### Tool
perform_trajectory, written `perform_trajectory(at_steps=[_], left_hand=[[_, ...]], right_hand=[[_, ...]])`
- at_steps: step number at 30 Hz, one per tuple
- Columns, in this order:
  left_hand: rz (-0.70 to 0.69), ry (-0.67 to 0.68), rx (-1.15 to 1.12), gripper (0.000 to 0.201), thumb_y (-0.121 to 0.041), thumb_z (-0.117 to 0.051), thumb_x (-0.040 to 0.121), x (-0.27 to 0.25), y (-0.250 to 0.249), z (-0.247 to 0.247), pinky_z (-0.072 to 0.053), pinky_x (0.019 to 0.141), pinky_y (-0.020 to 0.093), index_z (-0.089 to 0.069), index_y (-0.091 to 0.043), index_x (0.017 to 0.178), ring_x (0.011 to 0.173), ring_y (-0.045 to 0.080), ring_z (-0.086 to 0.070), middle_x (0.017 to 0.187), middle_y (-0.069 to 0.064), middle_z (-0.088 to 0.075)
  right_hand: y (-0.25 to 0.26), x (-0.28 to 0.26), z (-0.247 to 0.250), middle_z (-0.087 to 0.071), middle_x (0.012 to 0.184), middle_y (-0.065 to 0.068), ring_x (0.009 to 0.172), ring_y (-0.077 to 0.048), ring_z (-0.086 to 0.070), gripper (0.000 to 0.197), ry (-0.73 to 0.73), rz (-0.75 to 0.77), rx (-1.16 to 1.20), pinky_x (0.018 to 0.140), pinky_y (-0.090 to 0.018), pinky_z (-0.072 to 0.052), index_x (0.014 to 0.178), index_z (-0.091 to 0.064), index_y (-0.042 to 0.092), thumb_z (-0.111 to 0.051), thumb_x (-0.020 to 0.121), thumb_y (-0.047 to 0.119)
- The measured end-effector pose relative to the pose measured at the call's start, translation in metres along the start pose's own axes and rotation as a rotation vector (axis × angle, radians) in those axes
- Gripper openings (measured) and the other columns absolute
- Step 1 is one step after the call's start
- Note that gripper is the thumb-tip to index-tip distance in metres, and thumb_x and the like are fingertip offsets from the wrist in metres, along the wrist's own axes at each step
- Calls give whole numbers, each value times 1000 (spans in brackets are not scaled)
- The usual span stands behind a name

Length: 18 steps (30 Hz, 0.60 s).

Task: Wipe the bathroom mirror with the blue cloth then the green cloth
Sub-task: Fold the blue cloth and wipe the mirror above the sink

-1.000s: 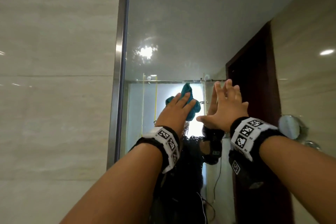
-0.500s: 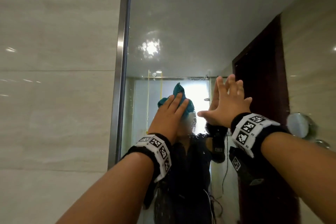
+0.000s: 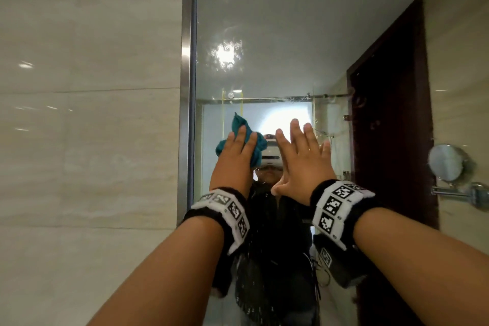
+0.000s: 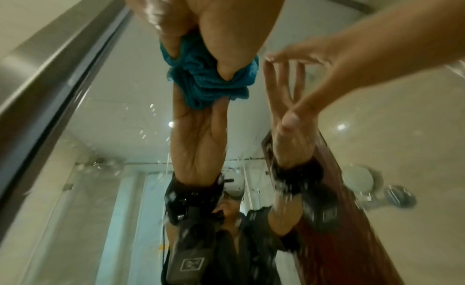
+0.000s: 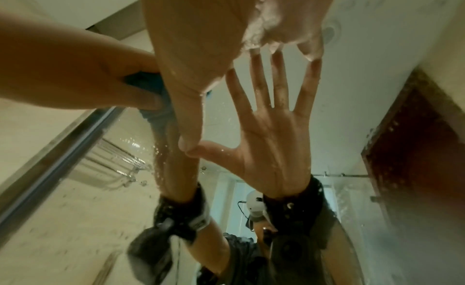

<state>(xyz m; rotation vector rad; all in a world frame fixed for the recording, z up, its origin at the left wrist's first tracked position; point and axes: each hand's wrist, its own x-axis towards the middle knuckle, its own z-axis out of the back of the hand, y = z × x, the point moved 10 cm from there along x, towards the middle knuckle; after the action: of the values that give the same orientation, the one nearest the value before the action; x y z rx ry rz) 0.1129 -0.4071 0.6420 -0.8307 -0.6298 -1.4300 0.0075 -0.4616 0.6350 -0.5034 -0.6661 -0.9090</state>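
The blue cloth is bunched and pressed flat against the mirror by the left hand, fingers straight over it rather than curled, presumably so that the palm's pressure is spread for wiping. The right hand is laid bare on the glass just beside it, fingers spread and holding nothing, probably as a brace. Droplets and streaks are seen on the glass. A steel frame borders the mirror, with pale wall tiles beyond. No green cloth is seen.
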Motion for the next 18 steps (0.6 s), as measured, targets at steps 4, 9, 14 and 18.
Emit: perform_trajectory(at_steps=[4, 9, 14, 18], left_hand=[[-106, 84, 112, 77, -6, -47, 95, -23, 4, -24, -2, 115, 29, 2, -29, 150, 145, 17, 11, 157, -5, 16], [-87, 129, 195, 77, -13, -52, 94, -24, 14, -12, -19, 115, 38, -2, -33, 149, 145, 16, 6, 158, -8, 10], [142, -46, 94, 68, -13, -48, 94, 2, 39, 34, -8, 117, 36, -10, -21, 150, 145, 22, 4, 159, 4, 2], [97, -10, 4, 76, 0, -45, 92, -10, 28, 14, 2, 115, 31, -2, -21, 151, 145, 20, 11, 158, 3, 13]], right_hand=[[-2, -1, 1, 36, 149, -3, 137, -27, 31, 124, -1, -7, 13, 112, -59, 5, 145, 19, 30, -70, 66, 61], [0, -2, 2, 36, 149, -3, 137, -27, 31, 123, 9, -7, 21, 112, -59, 4, 145, 19, 29, -71, 67, 60], [-1, -1, 1, 37, 148, -3, 137, -27, 31, 124, 23, -10, 16, 112, -59, 2, 145, 20, 30, -70, 66, 62], [-1, -1, 1, 36, 148, -3, 137, -27, 31, 124, 24, -24, 15, 112, -59, 2, 145, 21, 31, -70, 66, 63]])
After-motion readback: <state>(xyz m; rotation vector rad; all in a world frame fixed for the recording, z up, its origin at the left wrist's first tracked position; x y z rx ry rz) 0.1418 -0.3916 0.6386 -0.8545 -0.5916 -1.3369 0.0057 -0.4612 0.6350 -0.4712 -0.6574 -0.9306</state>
